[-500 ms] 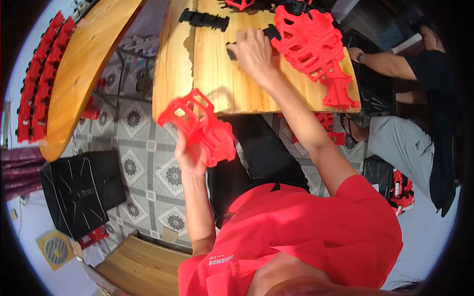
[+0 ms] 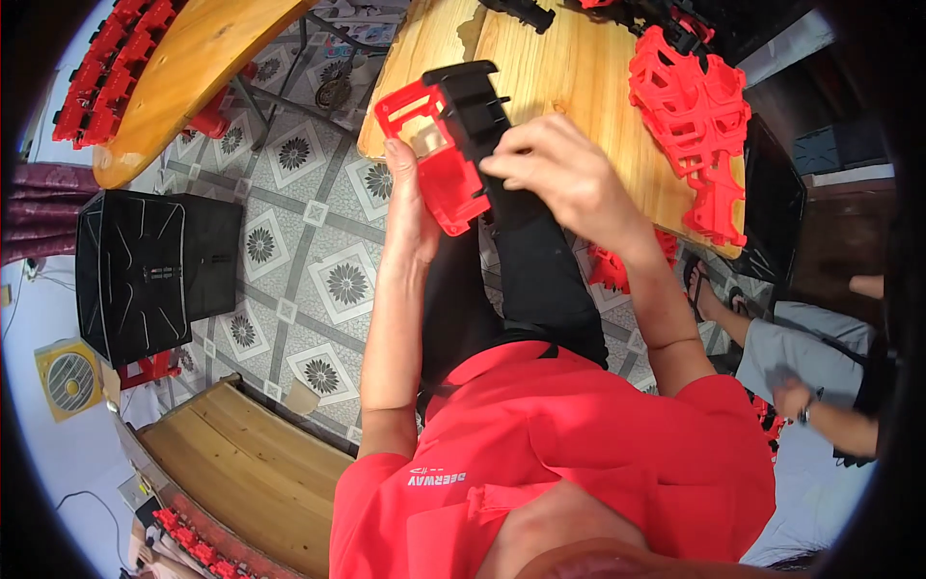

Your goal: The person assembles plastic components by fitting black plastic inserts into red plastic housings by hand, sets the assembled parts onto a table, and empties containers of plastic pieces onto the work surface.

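While gripping the red plastic frame [image 2: 439, 159] with left hand [image 2: 410, 207], now pressing a black part [image 2: 477, 106] on with right hand [image 2: 559, 169]; previously reaching across tabletop [image 2: 588, 106].

A wooden table [image 2: 588, 106] carries stacked red plastic frames [image 2: 696, 116].

A pile of red plastic frames [image 2: 696, 116] is sitting on the wooden table [image 2: 588, 87] in the upper right. A black box [image 2: 154, 270] is resting on the patterned floor tiles [image 2: 309, 251] at the left. More red parts [image 2: 106, 68] are lying on a curved wooden board [image 2: 193, 68] in the upper left. A small yellow fan [image 2: 68, 378] is standing at the lower left.
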`<state>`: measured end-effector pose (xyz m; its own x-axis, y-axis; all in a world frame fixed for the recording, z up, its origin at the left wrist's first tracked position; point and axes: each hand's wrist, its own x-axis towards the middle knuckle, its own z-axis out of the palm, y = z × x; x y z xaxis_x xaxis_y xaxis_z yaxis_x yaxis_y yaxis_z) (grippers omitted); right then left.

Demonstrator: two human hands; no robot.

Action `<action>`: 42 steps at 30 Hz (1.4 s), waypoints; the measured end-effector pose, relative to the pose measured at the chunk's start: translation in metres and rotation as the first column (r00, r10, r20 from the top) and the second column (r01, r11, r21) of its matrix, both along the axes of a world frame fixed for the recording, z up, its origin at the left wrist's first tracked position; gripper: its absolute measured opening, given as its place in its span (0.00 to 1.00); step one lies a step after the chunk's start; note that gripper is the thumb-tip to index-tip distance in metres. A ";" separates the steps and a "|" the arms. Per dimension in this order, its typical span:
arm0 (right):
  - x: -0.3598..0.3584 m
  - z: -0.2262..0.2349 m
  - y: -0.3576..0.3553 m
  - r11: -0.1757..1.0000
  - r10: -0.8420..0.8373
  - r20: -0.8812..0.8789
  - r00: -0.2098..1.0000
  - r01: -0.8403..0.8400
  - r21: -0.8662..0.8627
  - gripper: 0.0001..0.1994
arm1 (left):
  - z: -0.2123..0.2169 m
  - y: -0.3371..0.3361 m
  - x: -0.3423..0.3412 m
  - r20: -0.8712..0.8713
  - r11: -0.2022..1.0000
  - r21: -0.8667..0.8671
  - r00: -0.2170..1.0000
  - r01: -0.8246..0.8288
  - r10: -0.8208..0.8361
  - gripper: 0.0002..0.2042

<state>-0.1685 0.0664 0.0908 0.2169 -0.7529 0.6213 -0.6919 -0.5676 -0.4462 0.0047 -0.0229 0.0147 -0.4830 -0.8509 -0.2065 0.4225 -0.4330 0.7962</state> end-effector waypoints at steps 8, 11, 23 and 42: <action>0.019 -0.011 0.000 0.990 -0.109 -0.188 0.976 0.091 -0.105 0.16 | -0.005 0.009 -0.011 0.043 0.999 -0.040 0.999 -0.004 0.006 0.42; 0.024 -0.007 0.001 0.987 -0.120 -0.225 0.967 0.091 -0.135 0.14 | -0.005 0.009 -0.010 0.060 0.998 -0.065 0.998 -0.003 0.007 0.42; 0.019 -0.020 -0.012 0.993 -0.044 -0.185 0.982 0.023 -0.114 0.15 | 0.004 0.008 -0.007 0.015 0.973 -0.230 0.999 0.034 -0.032 0.35; 0.003 -0.032 0.038 0.936 -0.127 0.517 0.846 -0.070 0.345 0.46 | 0.146 -0.162 0.008 -0.148 0.705 -0.510 0.858 -0.492 0.492 0.29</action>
<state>-0.1653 0.1042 0.0592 -0.0917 -0.9363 0.3391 -0.3101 -0.2968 -0.9032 0.0128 -0.1850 0.1605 0.0349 -0.9430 0.3309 0.4590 0.3093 0.8329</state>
